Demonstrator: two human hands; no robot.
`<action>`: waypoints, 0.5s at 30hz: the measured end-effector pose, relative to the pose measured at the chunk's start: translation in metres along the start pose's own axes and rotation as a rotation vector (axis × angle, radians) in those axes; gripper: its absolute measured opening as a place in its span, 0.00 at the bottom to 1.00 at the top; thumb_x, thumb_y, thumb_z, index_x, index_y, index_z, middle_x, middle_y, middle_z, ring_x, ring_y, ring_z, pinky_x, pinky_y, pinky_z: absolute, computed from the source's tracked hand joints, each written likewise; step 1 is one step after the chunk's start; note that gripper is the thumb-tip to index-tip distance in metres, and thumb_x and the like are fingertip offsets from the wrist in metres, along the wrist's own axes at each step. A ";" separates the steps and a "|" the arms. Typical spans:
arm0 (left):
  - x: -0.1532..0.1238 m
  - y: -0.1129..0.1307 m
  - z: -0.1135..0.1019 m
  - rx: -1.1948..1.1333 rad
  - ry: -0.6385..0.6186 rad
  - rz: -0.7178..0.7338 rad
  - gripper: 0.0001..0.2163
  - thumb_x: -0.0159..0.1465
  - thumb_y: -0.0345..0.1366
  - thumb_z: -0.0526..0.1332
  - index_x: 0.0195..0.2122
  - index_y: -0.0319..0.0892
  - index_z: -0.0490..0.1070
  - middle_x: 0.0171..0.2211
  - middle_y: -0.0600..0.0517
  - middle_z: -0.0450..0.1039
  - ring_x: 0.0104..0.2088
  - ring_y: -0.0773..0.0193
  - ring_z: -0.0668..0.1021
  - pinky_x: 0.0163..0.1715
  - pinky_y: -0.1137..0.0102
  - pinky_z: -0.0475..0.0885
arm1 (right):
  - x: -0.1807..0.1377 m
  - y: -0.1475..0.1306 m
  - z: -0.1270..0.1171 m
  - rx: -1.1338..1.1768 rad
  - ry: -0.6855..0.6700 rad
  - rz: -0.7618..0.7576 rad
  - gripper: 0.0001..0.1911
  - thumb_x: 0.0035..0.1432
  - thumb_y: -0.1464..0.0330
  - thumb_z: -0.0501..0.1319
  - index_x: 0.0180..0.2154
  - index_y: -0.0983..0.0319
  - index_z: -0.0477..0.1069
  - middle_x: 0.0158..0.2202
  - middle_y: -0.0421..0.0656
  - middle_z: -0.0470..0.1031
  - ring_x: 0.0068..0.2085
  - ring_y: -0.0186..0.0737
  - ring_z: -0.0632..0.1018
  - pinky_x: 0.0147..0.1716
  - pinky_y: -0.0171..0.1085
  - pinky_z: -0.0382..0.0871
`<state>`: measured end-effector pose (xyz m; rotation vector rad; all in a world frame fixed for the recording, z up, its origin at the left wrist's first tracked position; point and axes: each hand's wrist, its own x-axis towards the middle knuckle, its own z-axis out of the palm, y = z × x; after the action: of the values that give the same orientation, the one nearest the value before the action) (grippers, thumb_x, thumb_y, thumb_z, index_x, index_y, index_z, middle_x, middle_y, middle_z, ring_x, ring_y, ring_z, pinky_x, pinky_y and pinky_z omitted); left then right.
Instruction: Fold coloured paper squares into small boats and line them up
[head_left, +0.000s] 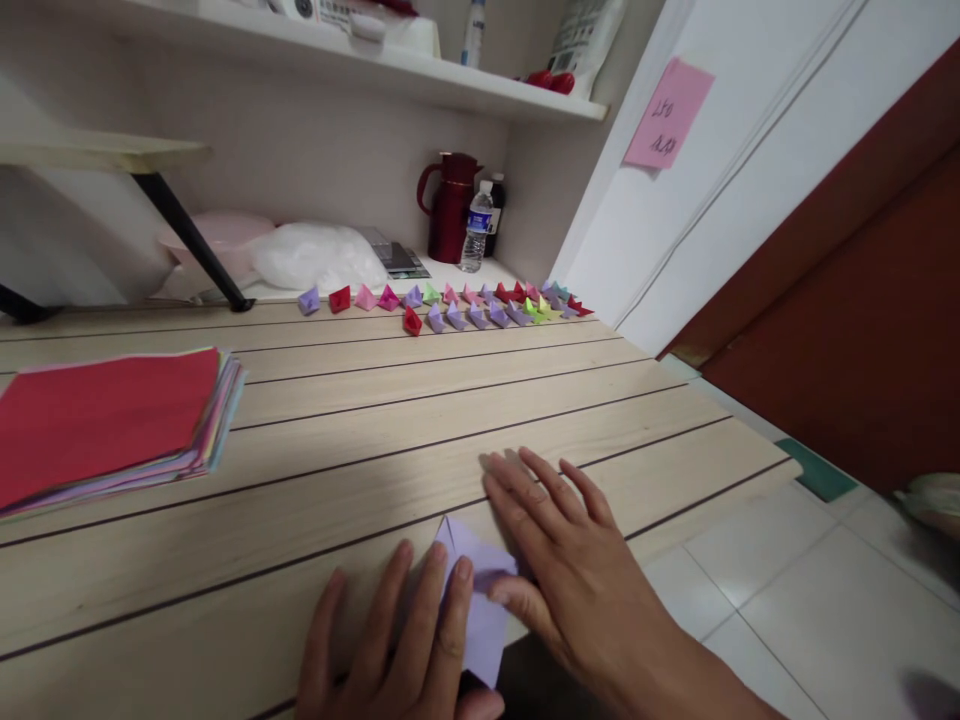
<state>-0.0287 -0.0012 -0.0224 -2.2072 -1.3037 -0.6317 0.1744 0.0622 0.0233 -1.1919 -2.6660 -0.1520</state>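
A light purple sheet of origami paper [486, 640], partly folded, lies at the near edge of the table. The fingers of my left hand [409, 640] press on its left side, and the thumb sits by its lower edge, holding it down. My right hand [577, 560] rests to the right with its fingers stretched out on the wood. Its thumb touches a raised flap on the paper's right side. Part of the paper is hidden under my left fingers.
A stack of coloured paper [112, 410], red on top, lies at the left. Small folded paper boats [456, 316] stand in rows along the back. Behind them are a dark red jug [452, 210], a water bottle [477, 230] and a plastic bag [319, 255]. A black-legged stand [191, 235] is at back left.
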 end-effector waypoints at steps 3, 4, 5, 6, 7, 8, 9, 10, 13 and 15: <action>-0.001 0.003 0.001 -0.016 0.003 -0.032 0.17 0.68 0.40 0.52 0.54 0.45 0.72 0.52 0.50 0.77 0.47 0.52 0.80 0.67 0.44 0.34 | -0.010 0.000 0.003 -0.050 0.093 -0.166 0.44 0.64 0.43 0.47 0.68 0.68 0.50 0.69 0.53 0.53 0.70 0.59 0.50 0.65 0.59 0.42; -0.001 0.003 0.002 -0.022 0.011 -0.055 0.17 0.69 0.42 0.51 0.54 0.46 0.72 0.53 0.52 0.77 0.48 0.53 0.80 0.68 0.45 0.34 | -0.015 -0.001 0.005 -0.061 0.111 -0.255 0.45 0.63 0.41 0.46 0.67 0.68 0.51 0.69 0.52 0.54 0.70 0.58 0.50 0.66 0.58 0.40; -0.002 0.004 0.003 -0.028 0.024 -0.078 0.17 0.69 0.44 0.51 0.53 0.47 0.72 0.53 0.54 0.76 0.49 0.54 0.79 0.68 0.46 0.35 | -0.020 -0.001 0.007 -0.074 0.113 -0.316 0.45 0.63 0.41 0.45 0.67 0.68 0.52 0.68 0.51 0.56 0.70 0.57 0.51 0.67 0.57 0.38; -0.003 0.005 0.005 -0.031 0.039 -0.097 0.18 0.70 0.45 0.50 0.54 0.47 0.72 0.54 0.55 0.76 0.49 0.55 0.79 0.68 0.47 0.36 | -0.025 -0.002 0.011 -0.085 0.118 -0.339 0.44 0.63 0.42 0.47 0.66 0.68 0.54 0.68 0.50 0.57 0.69 0.56 0.52 0.68 0.56 0.37; -0.004 0.006 0.006 -0.032 0.053 -0.108 0.18 0.70 0.45 0.49 0.54 0.47 0.72 0.54 0.55 0.76 0.50 0.56 0.78 0.68 0.47 0.37 | -0.029 -0.003 0.015 -0.092 0.124 -0.328 0.39 0.65 0.46 0.49 0.65 0.68 0.56 0.67 0.50 0.58 0.69 0.55 0.54 0.68 0.55 0.37; -0.006 0.007 0.007 -0.026 0.066 -0.116 0.19 0.71 0.44 0.48 0.54 0.45 0.72 0.54 0.54 0.76 0.51 0.57 0.78 0.68 0.47 0.38 | -0.033 -0.003 0.018 -0.089 0.140 -0.307 0.33 0.68 0.53 0.52 0.65 0.68 0.57 0.67 0.48 0.60 0.69 0.53 0.55 0.68 0.55 0.37; -0.008 0.008 0.008 -0.013 0.078 -0.122 0.19 0.71 0.42 0.48 0.54 0.43 0.72 0.54 0.52 0.76 0.51 0.58 0.78 0.68 0.48 0.39 | -0.036 -0.003 0.022 -0.084 0.156 -0.279 0.27 0.69 0.62 0.54 0.64 0.66 0.58 0.66 0.47 0.61 0.68 0.51 0.56 0.68 0.54 0.38; -0.010 0.008 0.009 0.006 0.091 -0.128 0.18 0.71 0.40 0.48 0.54 0.41 0.72 0.54 0.50 0.76 0.51 0.59 0.78 0.68 0.49 0.41 | -0.038 -0.003 0.026 -0.072 0.180 -0.265 0.25 0.67 0.69 0.54 0.64 0.65 0.59 0.65 0.45 0.63 0.68 0.49 0.58 0.67 0.53 0.40; -0.019 0.008 0.011 0.086 0.142 -0.128 0.18 0.69 0.38 0.51 0.53 0.35 0.72 0.51 0.44 0.78 0.49 0.60 0.78 0.68 0.53 0.46 | -0.038 -0.005 0.033 -0.001 0.274 -0.218 0.24 0.64 0.76 0.54 0.61 0.62 0.64 0.62 0.42 0.69 0.65 0.45 0.64 0.66 0.50 0.46; -0.027 0.010 0.010 0.100 0.176 -0.101 0.17 0.69 0.38 0.52 0.52 0.34 0.73 0.48 0.43 0.80 0.49 0.59 0.78 0.67 0.56 0.49 | -0.038 -0.009 0.035 0.083 0.348 -0.175 0.21 0.63 0.75 0.57 0.57 0.61 0.68 0.58 0.42 0.74 0.61 0.45 0.69 0.63 0.49 0.51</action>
<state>-0.0304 -0.0167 -0.0482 -1.9684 -1.3311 -0.7641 0.1870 0.0351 -0.0197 -0.8194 -2.4376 -0.2495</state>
